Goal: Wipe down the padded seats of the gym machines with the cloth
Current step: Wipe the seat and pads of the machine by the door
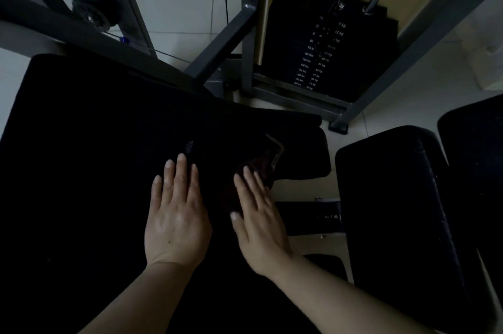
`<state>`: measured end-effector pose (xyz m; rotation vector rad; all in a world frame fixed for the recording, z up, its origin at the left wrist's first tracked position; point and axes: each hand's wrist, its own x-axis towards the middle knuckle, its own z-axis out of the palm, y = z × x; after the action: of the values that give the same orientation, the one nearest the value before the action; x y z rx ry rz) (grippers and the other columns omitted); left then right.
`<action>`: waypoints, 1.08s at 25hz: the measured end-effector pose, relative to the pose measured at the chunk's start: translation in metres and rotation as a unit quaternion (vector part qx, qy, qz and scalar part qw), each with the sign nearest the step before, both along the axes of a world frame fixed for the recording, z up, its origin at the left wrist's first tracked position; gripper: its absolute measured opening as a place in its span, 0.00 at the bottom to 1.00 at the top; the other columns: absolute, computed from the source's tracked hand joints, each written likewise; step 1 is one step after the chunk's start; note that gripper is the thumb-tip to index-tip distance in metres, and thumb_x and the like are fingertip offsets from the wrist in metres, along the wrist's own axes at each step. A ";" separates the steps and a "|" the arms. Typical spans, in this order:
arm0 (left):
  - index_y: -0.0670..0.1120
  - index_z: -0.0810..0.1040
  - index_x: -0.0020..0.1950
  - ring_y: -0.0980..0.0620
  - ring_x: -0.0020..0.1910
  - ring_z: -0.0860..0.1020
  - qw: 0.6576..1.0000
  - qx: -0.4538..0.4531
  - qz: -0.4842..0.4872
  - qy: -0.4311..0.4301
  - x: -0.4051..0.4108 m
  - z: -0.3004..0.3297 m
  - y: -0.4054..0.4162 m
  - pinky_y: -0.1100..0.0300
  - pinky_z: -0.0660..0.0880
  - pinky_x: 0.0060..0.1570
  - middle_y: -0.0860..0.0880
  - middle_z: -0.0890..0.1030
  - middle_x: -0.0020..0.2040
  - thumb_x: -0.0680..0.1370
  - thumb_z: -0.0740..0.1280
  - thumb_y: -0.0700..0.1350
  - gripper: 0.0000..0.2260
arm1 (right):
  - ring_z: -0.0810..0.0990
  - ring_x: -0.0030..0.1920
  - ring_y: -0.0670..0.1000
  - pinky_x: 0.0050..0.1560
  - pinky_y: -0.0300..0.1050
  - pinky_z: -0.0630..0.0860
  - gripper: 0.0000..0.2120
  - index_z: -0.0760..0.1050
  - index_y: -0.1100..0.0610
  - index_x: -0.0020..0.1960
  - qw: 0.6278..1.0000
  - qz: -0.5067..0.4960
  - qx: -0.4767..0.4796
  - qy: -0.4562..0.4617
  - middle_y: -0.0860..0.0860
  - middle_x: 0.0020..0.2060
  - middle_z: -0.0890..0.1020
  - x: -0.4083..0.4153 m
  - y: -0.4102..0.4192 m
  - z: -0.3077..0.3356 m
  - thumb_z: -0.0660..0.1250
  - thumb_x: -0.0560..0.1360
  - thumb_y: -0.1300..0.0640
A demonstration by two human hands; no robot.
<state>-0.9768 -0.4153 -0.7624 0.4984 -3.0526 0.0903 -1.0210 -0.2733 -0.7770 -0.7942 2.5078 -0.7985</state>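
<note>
A wide black padded seat [89,148] fills the left and centre of the dim head view. My left hand [177,214] lies flat on it with straight fingers. Just to its right, my right hand [258,216] presses flat on a dark reddish cloth [261,163] that lies near the seat's right edge. Part of the cloth shows beyond my fingertips, with a pale frayed edge. A second black pad [394,211] sits apart on the right.
A grey steel machine frame [226,42] rises behind the seat. A black weight stack [321,48] with printed numbers and chrome guide rods stands at the back. A black pulley [92,14] hangs top left. Pale tiled floor [381,105] shows between the pads.
</note>
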 end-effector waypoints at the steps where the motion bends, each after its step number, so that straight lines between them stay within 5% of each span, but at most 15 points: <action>1: 0.36 0.62 0.73 0.42 0.75 0.54 1.000 0.000 -0.002 -0.002 0.000 -0.001 0.000 0.49 0.47 0.74 0.38 0.57 0.76 0.76 0.52 0.47 0.27 | 0.36 0.75 0.44 0.75 0.44 0.41 0.29 0.40 0.50 0.77 1.000 0.007 -0.001 0.002 0.45 0.76 0.38 -0.011 -0.003 -0.001 0.46 0.80 0.48; 5: 0.35 0.63 0.72 0.42 0.75 0.54 1.000 -0.011 -0.007 0.001 -0.001 -0.004 -0.001 0.49 0.47 0.73 0.37 0.58 0.75 0.74 0.54 0.44 0.27 | 0.44 0.77 0.50 0.76 0.49 0.43 0.27 0.48 0.52 0.78 0.997 -0.059 0.015 0.055 0.50 0.78 0.47 -0.097 -0.068 -0.004 0.53 0.81 0.52; 9: 0.35 0.62 0.72 0.42 0.75 0.54 1.000 -0.014 -0.011 -0.001 -0.001 -0.007 -0.001 0.49 0.47 0.73 0.37 0.58 0.75 0.75 0.53 0.45 0.27 | 0.64 0.70 0.56 0.72 0.49 0.56 0.22 0.62 0.56 0.73 0.988 -0.127 0.036 0.081 0.58 0.70 0.68 -0.158 -0.108 -0.009 0.54 0.80 0.50; 18: 0.35 0.61 0.72 0.43 0.75 0.53 1.000 0.016 -0.002 -0.001 0.001 -0.003 -0.001 0.50 0.46 0.74 0.38 0.57 0.76 0.75 0.51 0.45 0.27 | 0.37 0.76 0.47 0.75 0.50 0.43 0.28 0.45 0.52 0.78 0.999 0.023 -0.003 0.021 0.48 0.77 0.40 0.021 0.004 0.000 0.46 0.79 0.48; 27: 0.35 0.63 0.72 0.42 0.75 0.54 1.000 0.012 -0.008 -0.009 -0.001 -0.004 -0.001 0.49 0.47 0.73 0.37 0.59 0.75 0.74 0.56 0.42 0.26 | 0.49 0.77 0.51 0.75 0.47 0.45 0.24 0.55 0.56 0.76 0.993 -0.096 0.012 0.072 0.52 0.77 0.54 -0.135 -0.086 -0.011 0.53 0.81 0.55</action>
<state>-0.9781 -0.4163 -0.7660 0.4769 -3.0778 0.0583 -1.1559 -0.3598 -0.7881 -0.6282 2.7488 -0.7964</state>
